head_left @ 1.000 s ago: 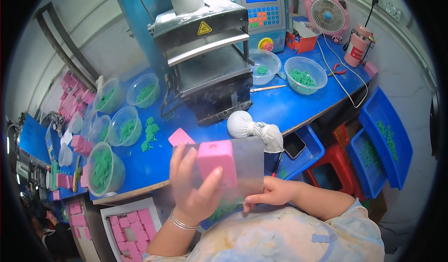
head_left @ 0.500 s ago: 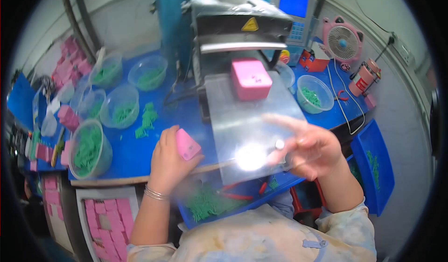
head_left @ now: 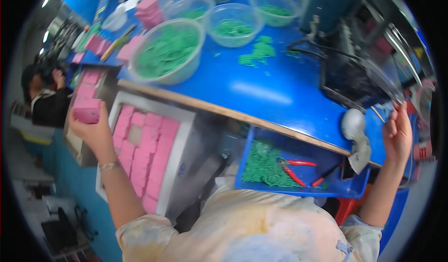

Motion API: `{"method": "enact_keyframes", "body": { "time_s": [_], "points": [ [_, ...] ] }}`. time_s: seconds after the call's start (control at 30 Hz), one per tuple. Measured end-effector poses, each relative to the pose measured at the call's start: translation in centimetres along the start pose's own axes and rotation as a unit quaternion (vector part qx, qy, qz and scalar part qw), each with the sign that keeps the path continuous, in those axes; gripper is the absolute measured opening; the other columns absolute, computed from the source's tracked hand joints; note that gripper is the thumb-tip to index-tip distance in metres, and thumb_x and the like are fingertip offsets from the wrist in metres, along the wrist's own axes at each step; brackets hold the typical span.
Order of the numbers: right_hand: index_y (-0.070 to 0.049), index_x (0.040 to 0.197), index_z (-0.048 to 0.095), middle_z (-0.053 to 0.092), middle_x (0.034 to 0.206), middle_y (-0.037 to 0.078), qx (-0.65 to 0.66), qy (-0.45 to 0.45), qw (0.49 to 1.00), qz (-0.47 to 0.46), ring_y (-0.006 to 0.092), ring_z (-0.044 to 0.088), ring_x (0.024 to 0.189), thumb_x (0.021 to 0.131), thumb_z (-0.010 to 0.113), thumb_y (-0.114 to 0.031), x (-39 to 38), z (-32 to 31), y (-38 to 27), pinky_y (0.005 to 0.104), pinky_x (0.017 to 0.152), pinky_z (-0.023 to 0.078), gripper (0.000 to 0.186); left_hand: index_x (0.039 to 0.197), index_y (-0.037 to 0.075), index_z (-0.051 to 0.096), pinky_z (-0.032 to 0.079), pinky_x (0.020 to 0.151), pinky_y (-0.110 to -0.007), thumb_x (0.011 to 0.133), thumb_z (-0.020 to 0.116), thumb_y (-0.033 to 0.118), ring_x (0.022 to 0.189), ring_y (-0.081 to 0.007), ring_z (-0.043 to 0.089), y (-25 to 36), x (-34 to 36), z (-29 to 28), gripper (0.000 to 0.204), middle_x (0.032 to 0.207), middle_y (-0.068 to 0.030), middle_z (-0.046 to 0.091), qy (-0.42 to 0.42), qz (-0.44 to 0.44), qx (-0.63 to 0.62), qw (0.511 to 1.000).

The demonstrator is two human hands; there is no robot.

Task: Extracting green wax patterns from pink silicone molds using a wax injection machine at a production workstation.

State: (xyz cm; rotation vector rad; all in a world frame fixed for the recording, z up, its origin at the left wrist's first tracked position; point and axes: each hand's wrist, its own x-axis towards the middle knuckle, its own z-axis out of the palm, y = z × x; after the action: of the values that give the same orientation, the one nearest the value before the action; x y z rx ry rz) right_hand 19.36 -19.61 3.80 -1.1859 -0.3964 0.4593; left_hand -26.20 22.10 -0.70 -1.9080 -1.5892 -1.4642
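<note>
On the left, my left hand (head_left: 91,132) holds a pink block (head_left: 87,111) above the open boxes of pink blocks. At the far right, my right hand (head_left: 395,130) has its fingers curled at the near edge of a clear plate (head_left: 379,78) that reaches into the dark metal press (head_left: 342,82); the finger contact is slightly blurred. A pale cloth pouch (head_left: 352,124) lies beside that hand on the table edge. A white-rimmed box of pink blocks (head_left: 185,122) stands below the table, right of my left hand.
The blue table (head_left: 254,94) holds several bowls of green pieces (head_left: 165,50) and stacked pink blocks (head_left: 148,14). A blue tray (head_left: 354,182) below has green pieces and red-handled pliers (head_left: 295,172). A co-worker (head_left: 46,99) is at the far left.
The view has swung left. My left hand has carried a pink block leftward, off the table. The clear plate with a block on it has moved into the press with my right hand.
</note>
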Motion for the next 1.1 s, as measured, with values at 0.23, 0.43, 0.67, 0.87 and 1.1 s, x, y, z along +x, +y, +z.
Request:
{"method": "enact_keyframes", "body": {
  "time_s": [0.23, 0.43, 0.67, 0.87, 1.1],
  "points": [
    [0.000, 0.105, 0.056, 0.053, 0.070, -0.001, -0.034, -0.023, 0.999, -0.032, 0.0016, 0.037, 0.044, 0.096, 0.040, -0.026, 0.7, 0.0, 0.6, 0.0157, 0.039, 0.027, 0.031, 0.118, -0.008, 0.042, 0.034, 0.097, -0.039, 0.064, 0.074, 0.026, 0.112, -0.0355, 0.043, -11.9, -8.8, 4.0, 0.071, 0.114, -0.0241, 0.048, -0.339, -0.097, 0.054, 0.934],
    [0.000, 0.104, 0.054, 0.052, 0.070, -0.001, -0.035, -0.031, 0.999, -0.025, 0.0013, 0.037, 0.044, 0.096, 0.038, -0.025, 0.6, -0.4, 0.5, 0.0155, 0.039, 0.027, 0.030, 0.109, -0.004, 0.055, 0.045, 0.083, -0.039, 0.074, 0.063, 0.018, 0.094, -0.0346, 0.057, -15.7, -9.9, 7.6, 0.042, 0.106, -0.0231, 0.057, -0.452, -0.139, 0.023, 0.881],
    [0.001, 0.107, 0.051, 0.052, 0.071, -0.001, -0.031, -0.062, 0.997, -0.035, 0.0020, 0.034, 0.047, 0.097, 0.037, -0.024, 0.3, -0.5, 0.1, 0.0165, 0.040, 0.024, 0.030, 0.099, 0.000, 0.063, 0.048, 0.075, -0.038, 0.070, 0.067, 0.020, 0.086, -0.0328, 0.062, -18.4, -5.6, 5.1, 0.035, 0.086, -0.0211, 0.064, -0.527, -0.109, 0.206, 0.817],
    [0.000, 0.109, 0.053, 0.049, 0.069, -0.001, 0.006, -0.025, 0.999, -0.029, 0.0032, 0.034, 0.047, 0.097, 0.036, -0.026, 1.6, 0.1, 1.0, 0.0172, 0.043, 0.027, 0.033, 0.095, -0.002, 0.062, 0.050, 0.072, -0.035, 0.047, 0.082, 0.041, 0.086, -0.0285, 0.063, -17.9, -5.4, 4.3, 0.067, 0.094, -0.0224, 0.063, -0.629, -0.055, 0.298, 0.716],
    [-0.009, 0.078, 0.042, 0.047, 0.060, 0.001, -0.008, -0.071, 0.997, -0.005, 0.0057, 0.042, 0.045, 0.096, 0.036, -0.030, -2.7, 5.1, 2.2, 0.0177, 0.039, 0.032, 0.029, 0.101, -0.001, 0.049, 0.046, 0.065, -0.030, 0.056, 0.079, 0.012, 0.072, -0.0174, 0.052, -16.1, -5.1, 1.5, 0.056, 0.080, -0.0064, 0.052, -0.573, -0.156, 0.106, 0.798]
  ]
}}
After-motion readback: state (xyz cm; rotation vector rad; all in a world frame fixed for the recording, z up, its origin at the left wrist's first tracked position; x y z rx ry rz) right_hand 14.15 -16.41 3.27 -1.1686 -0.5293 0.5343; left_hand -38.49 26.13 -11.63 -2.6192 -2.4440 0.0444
